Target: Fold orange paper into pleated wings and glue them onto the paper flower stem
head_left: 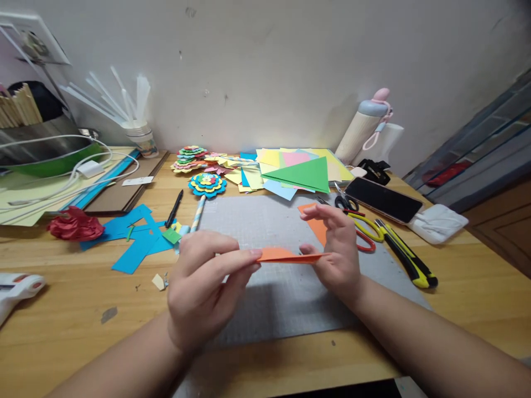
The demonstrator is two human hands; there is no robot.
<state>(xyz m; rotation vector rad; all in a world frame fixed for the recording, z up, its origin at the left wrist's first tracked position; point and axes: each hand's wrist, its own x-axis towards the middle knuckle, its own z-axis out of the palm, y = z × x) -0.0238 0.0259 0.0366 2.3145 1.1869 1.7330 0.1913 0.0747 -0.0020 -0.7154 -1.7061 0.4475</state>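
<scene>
Both my hands hold a folded orange paper [286, 255] just above a grey cutting mat [265, 221]. My left hand [205, 284] pinches the paper's left end between thumb and fingers. My right hand [338, 251] grips its right end, with the index finger stretched out above. The paper is seen nearly edge-on. Another orange paper piece [316, 224] shows behind my right hand; whether it lies on the mat or belongs to the held sheet, I cannot tell.
On the wooden table: a stack of coloured paper with a green triangle [301, 172], paper flowers [206, 183], blue scraps [135, 235], a black pen [174, 209], scissors [357, 218], a yellow utility knife [409, 257], a phone [384, 199], a bottle [365, 124], a glue gun [16, 287].
</scene>
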